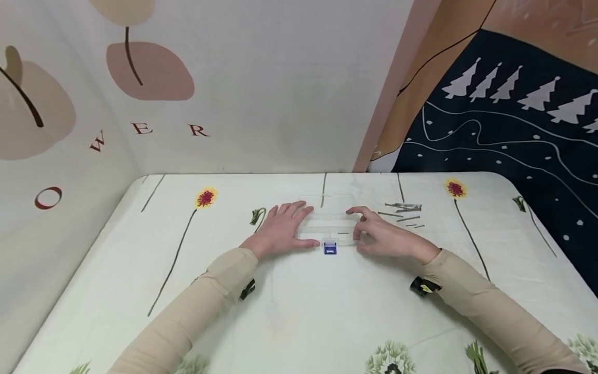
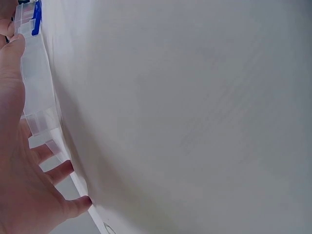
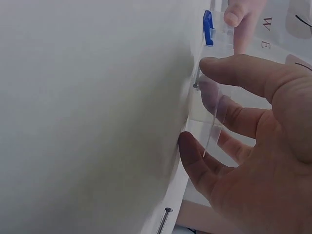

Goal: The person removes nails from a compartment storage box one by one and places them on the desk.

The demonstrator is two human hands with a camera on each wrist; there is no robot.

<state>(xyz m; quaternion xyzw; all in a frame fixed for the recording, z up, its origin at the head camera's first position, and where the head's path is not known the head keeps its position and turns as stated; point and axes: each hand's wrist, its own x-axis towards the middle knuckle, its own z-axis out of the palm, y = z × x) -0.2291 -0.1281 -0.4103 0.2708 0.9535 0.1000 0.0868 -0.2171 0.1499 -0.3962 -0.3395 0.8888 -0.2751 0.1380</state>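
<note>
A clear plastic box [image 1: 314, 231] with a blue latch [image 1: 330, 248] lies on the table, its see-through lid [image 1: 333, 203] folded open toward the back. One nail [image 1: 343, 233] lies in a front compartment. My left hand [image 1: 282, 231] spreads along the box's left side, thumb at the front wall, other fingers stretched toward the lid. At the right end, my right hand [image 1: 385, 235] holds the box with bent fingers, its thumb at the front. In the right wrist view, a fingertip shows through the clear wall near the nail [image 3: 196, 85].
Several loose nails [image 1: 408, 207] of different lengths lie on the table behind and right of my right hand. The table has a white flowered cloth [image 1: 299, 317]. A fabric-covered wall [image 1: 280, 104] rises along its back edge.
</note>
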